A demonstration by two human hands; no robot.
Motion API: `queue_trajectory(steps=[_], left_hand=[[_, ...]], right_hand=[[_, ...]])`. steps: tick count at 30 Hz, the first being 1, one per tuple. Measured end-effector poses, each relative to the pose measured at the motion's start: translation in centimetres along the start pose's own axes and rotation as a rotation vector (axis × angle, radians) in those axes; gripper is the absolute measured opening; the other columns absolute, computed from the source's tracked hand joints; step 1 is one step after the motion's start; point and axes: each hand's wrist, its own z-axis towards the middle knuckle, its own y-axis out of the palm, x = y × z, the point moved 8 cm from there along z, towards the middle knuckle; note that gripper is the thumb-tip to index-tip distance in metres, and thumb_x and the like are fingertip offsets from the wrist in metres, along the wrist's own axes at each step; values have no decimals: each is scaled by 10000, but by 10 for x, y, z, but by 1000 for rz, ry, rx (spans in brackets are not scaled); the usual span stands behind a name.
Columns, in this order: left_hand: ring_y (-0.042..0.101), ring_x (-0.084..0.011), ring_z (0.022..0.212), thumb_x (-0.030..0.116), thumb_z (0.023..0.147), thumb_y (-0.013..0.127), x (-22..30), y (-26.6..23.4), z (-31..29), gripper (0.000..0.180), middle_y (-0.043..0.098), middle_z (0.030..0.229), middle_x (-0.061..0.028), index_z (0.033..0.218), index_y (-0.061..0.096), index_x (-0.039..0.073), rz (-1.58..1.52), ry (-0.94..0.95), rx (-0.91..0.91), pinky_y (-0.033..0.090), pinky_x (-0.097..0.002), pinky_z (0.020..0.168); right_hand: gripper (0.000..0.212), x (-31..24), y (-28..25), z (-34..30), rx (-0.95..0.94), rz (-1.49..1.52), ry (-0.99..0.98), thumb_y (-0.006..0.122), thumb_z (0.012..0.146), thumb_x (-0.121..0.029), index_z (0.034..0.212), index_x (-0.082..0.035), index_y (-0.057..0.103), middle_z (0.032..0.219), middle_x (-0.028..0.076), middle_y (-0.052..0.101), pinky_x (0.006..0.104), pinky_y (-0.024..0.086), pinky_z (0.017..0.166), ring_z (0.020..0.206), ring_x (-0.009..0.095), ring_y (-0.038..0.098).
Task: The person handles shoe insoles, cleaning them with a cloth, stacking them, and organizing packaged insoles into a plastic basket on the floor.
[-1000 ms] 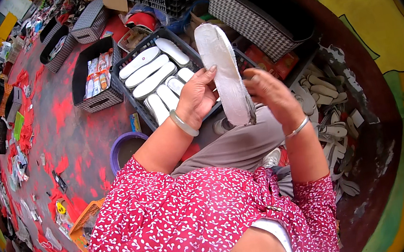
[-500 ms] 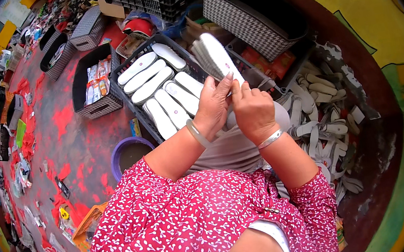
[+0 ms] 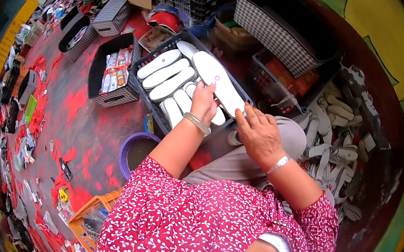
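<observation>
A stack of white insoles [image 3: 219,80], with a small pink mark on the top one, lies slanted over the right part of a dark plastic basket. My left hand [image 3: 204,104] grips the stack's left side, thumb on top. At the near end, the outstretched fingers of my right hand [image 3: 259,131] rest against or very close to the insole edge. Beneath and beside the stack, the dark basket [image 3: 155,113] holds more white insoles [image 3: 169,75] in rows, some lying crosswise and others pointing toward me.
Left of the basket are a patterned bin [image 3: 115,97] with colourful packets and a purple bucket [image 3: 125,154]. A large patterned bin [image 3: 271,30] stands at the far right. Loose insoles [image 3: 330,147] heap beside my right knee. An orange crate [image 3: 79,223] sits at lower left.
The insole stack has come down from upright to lying over the basket's right side. My left hand has moved round to its side, and my right hand has loosened, its fingers straightening. The view has shifted.
</observation>
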Motion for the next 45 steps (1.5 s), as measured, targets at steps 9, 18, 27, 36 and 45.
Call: queue_trajectory(steps=[9, 18, 27, 36, 45], left_hand=[[585, -286, 947, 14, 897, 400, 32, -149, 168, 244, 542, 1087, -109, 1130, 434, 77, -66, 169, 332, 518, -479, 748], [554, -276, 1027, 42, 912, 437, 37, -125, 249, 268, 536, 1138, -114, 1178, 418, 61, -79, 230, 118, 449, -443, 900], [532, -273, 1055, -24, 897, 420, 13, -149, 298, 311, 531, 1150, -129, 1202, 413, 36, 51, 206, 258, 416, -421, 941], [480, -423, 1119, 92, 841, 503, 33, -134, 277, 445, 473, 1208, -304, 1233, 332, -33, 890, 166, 736, 386, -422, 941], [538, -359, 1072, 146, 850, 524, 41, -116, 275, 638, 531, 1146, -273, 1308, 165, -114, 1161, 58, 817, 445, -376, 889]], right_hand=[[333, 30, 20, -34, -97, 201, 117, 598, 734, -51, 1063, -13, 569, 1054, 161, 591, 360, 460, 732, 907, 272, 593], [263, 24, 29, -13, -103, 288, 36, 581, 739, -64, 993, 4, 591, 981, 159, 621, 326, 475, 634, 823, 250, 628], [248, 19, 40, 0, -132, 303, -41, 570, 749, -108, 973, -10, 611, 981, 151, 630, 293, 465, 583, 803, 219, 637], [240, 17, 45, 3, -150, 281, -52, 552, 765, -117, 977, -19, 610, 979, 134, 633, 276, 462, 590, 801, 197, 635], [241, 15, 43, 2, -141, 273, -63, 556, 760, -118, 971, -16, 610, 972, 137, 634, 276, 464, 589, 795, 199, 635]])
